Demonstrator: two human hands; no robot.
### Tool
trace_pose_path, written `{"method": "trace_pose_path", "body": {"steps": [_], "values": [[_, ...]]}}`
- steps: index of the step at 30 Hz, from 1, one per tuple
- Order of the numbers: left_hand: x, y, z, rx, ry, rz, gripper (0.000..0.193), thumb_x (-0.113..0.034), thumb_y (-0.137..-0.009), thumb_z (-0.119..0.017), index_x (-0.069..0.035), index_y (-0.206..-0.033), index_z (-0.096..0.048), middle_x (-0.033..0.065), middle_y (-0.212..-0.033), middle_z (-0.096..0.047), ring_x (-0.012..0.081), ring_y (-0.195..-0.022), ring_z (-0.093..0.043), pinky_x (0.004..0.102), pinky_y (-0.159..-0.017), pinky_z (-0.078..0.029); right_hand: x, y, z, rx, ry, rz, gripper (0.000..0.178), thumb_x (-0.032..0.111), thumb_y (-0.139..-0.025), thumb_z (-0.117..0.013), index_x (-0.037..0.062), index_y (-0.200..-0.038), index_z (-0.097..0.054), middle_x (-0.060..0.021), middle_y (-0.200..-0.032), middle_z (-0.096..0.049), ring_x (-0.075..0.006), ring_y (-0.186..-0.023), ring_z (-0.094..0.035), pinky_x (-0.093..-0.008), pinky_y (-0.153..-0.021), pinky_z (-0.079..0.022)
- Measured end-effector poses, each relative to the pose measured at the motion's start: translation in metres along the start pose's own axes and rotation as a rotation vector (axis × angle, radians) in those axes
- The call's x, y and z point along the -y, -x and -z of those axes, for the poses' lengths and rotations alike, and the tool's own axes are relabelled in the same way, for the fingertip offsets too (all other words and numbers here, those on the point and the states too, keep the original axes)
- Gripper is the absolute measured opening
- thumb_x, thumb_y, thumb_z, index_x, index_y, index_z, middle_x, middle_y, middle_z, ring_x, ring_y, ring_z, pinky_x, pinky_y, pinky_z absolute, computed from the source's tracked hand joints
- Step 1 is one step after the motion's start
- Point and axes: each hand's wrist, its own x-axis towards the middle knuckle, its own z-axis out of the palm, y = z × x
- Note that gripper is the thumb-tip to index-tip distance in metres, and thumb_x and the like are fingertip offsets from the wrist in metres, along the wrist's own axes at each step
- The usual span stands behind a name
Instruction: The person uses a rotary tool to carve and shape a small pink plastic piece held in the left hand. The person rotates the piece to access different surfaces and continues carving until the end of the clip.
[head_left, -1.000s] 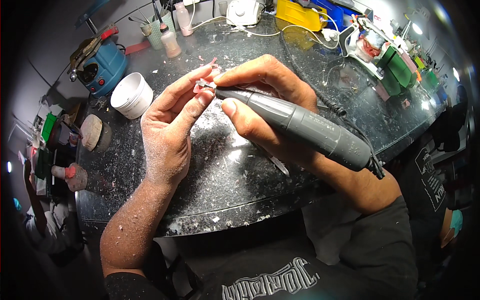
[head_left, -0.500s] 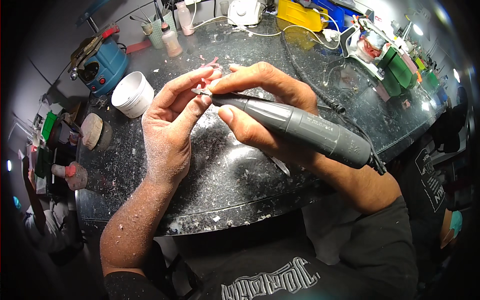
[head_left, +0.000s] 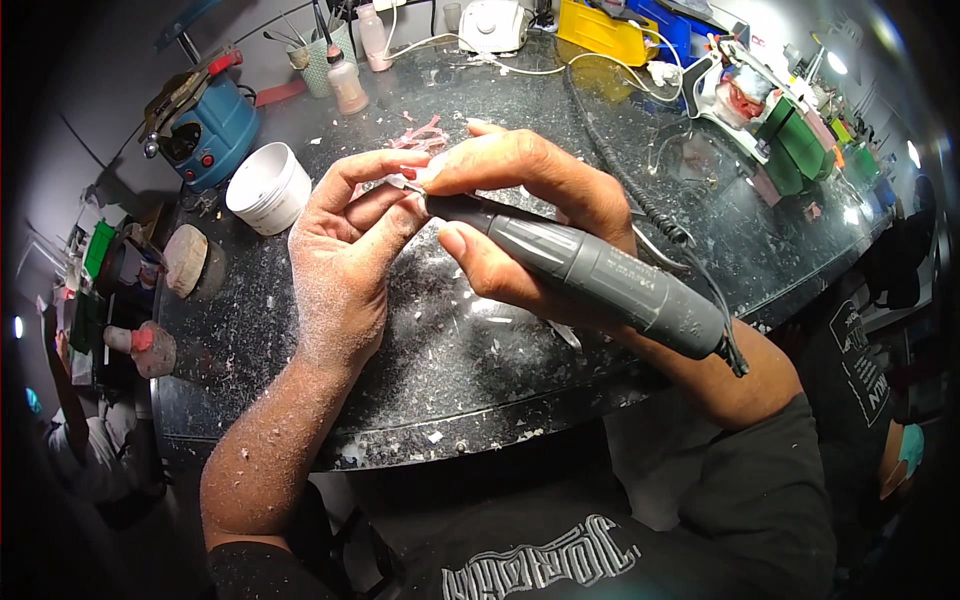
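Note:
My right hand [head_left: 560,180] is closed around a dark grey rotary handpiece [head_left: 600,268], held slanting with its tip toward my left hand. A cable trails from the handpiece's back end. My left hand [head_left: 340,255], coated in pale dust, pinches a small pink-and-white piece [head_left: 408,174] between thumb and fingers. The handpiece's narrow metal bit meets or nearly meets that piece; fingers hide most of it, so I cannot tell its full shape. Just beyond the fingertips lie thin pink strips [head_left: 424,134] on the dark bench [head_left: 470,390].
Dust and shavings cover the bench. At left stand a white tub [head_left: 268,190], a blue machine [head_left: 208,135] and a plaster block [head_left: 185,260]. A dropper bottle [head_left: 346,82], white control box [head_left: 492,27], coiled cord [head_left: 625,170], yellow bin [head_left: 600,32] and white articulator frame [head_left: 720,95] lie farther off.
The handpiece's back end has dipped slightly down and left. My left fingers have shifted around the small piece, and the pink strips beyond show more.

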Motion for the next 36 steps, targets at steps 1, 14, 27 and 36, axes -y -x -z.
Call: {"method": "trace_pose_path", "body": {"steps": [1,14,27,36], "values": [[0.0002,0.0000,0.0001,0.003,0.000,0.012,0.028,0.002,-0.096,-0.067,0.001,-0.123,-0.061,0.0110,-0.125,-0.068,0.0142,-0.115,-0.066,0.0265,-0.098,-0.053,-0.0015,0.0005,-0.0012,-0.015,0.007,0.013,0.035,0.004,-0.080,-0.079,0.0039,-0.114,-0.070,-0.0093,-0.110,-0.074,-0.0229,-0.106,-0.071,-0.0510,-0.112,-0.044],[0.0003,0.0007,-0.0009,-0.011,0.000,-0.007,0.029,0.003,-0.095,-0.069,0.000,-0.122,-0.060,0.0087,-0.119,-0.069,0.0114,-0.107,-0.067,0.0258,-0.095,-0.053,-0.0029,0.0026,-0.0019,0.019,0.024,0.044,0.037,0.003,-0.080,-0.077,0.0034,-0.116,-0.067,-0.0086,-0.112,-0.074,-0.0237,-0.115,-0.069,-0.0554,-0.117,-0.036],[-0.0011,0.0009,-0.0036,-0.003,-0.008,-0.040,0.029,0.005,-0.094,-0.067,0.001,-0.122,-0.059,0.0140,-0.128,-0.066,0.0183,-0.121,-0.064,0.0320,-0.105,-0.051,-0.0042,0.0018,0.0011,0.042,0.052,0.080,0.033,0.005,-0.080,-0.074,0.0024,-0.113,-0.067,-0.0094,-0.108,-0.074,-0.0251,-0.116,-0.069,-0.0594,-0.118,-0.031],[-0.0052,0.0000,-0.0095,-0.010,-0.041,-0.045,0.036,0.003,-0.096,-0.066,0.000,-0.132,-0.063,0.0113,-0.125,-0.069,0.0169,-0.119,-0.065,0.0322,-0.105,-0.051,0.0003,-0.0018,-0.0029,-0.097,0.002,0.001,0.030,0.007,-0.078,-0.076,0.0047,-0.106,-0.066,-0.0085,-0.091,-0.070,-0.0193,-0.089,-0.072,-0.0385,-0.090,-0.056]]}}
